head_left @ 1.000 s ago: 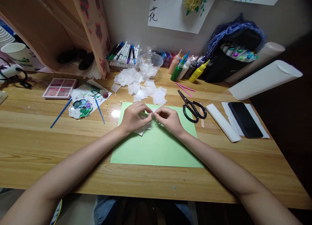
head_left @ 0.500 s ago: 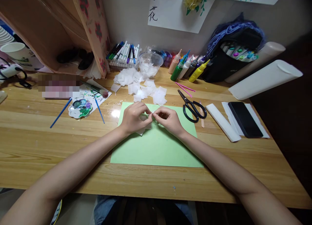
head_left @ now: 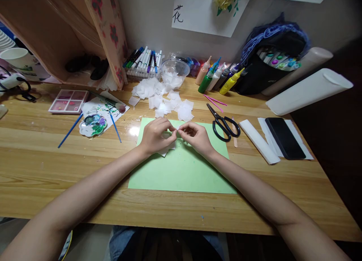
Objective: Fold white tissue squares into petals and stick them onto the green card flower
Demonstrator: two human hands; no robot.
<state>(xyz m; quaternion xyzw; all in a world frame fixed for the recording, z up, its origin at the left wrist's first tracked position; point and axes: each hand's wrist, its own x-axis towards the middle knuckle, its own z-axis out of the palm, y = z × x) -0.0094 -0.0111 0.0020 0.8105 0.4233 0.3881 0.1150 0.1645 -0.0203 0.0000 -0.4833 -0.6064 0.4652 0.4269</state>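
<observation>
Over the green sheet of paper (head_left: 181,174), my left hand (head_left: 158,135) and my right hand (head_left: 195,138) meet fingertip to fingertip. Both pinch with thumb and forefinger. A tiny whitish bit that looks like thin paper shows between them; the fingers hide most of it. Beneath my left hand, a few white paper squares (head_left: 169,149) stick out on the green sheet. Just beyond the sheet lies a loose pile of white paper squares (head_left: 148,88), beside a clear plastic bowl (head_left: 175,73) with more squares in it.
Black-handled scissors (head_left: 222,123) lie at the sheet's right edge, near a wooden stick (head_left: 235,140). Farther right are a folded white strip (head_left: 258,142) and a black phone (head_left: 285,138). Paint bottles (head_left: 207,80) and markers (head_left: 145,61) line the back. A paint palette (head_left: 92,125) sits left.
My hands stay pinched together in nearly the same place, with only a very slight shift of the fingers. The view has tilted a little.
</observation>
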